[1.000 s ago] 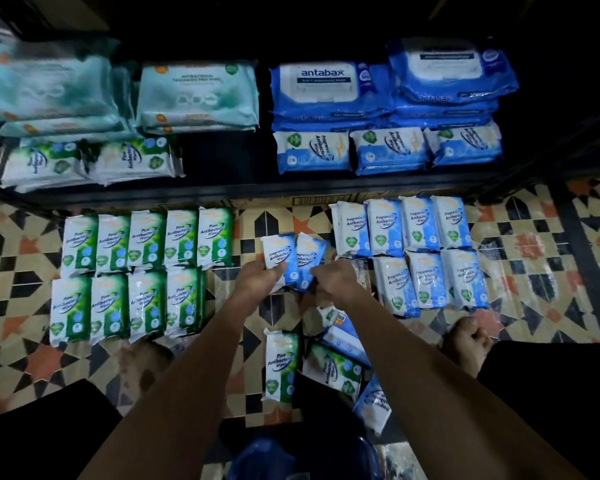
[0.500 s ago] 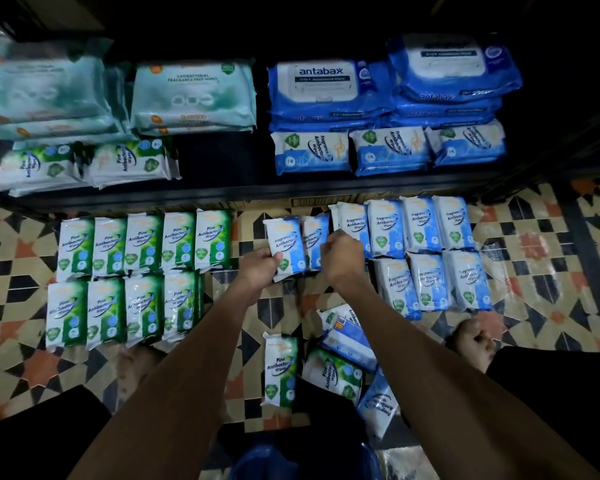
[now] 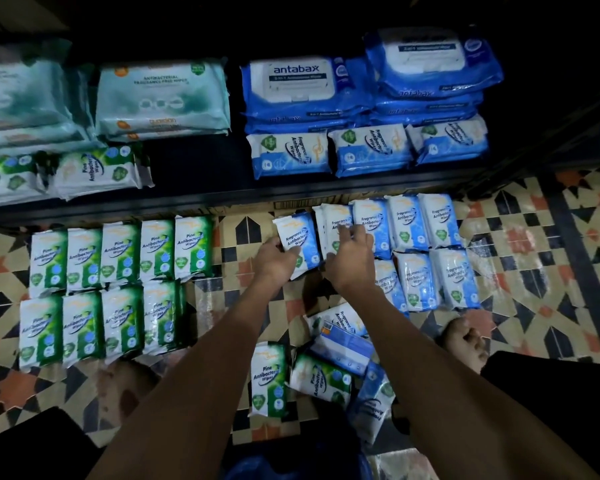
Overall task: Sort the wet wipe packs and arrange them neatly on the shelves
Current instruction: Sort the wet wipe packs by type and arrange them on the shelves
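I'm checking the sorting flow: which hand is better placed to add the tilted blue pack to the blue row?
Left. The left hand already grips the tilted blue pack; the right hand rests on the blue row.

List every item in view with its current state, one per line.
Left hand: grips a blue pack, tilted, at the left end of the blue rows.
Right hand: fingers rest on the next blue pack.
Green rows: lined up on the floor.
Loose pile: unsorted, overlapping, green and blue mixed.
Shelf: holds large packs at the back, small ones in front.
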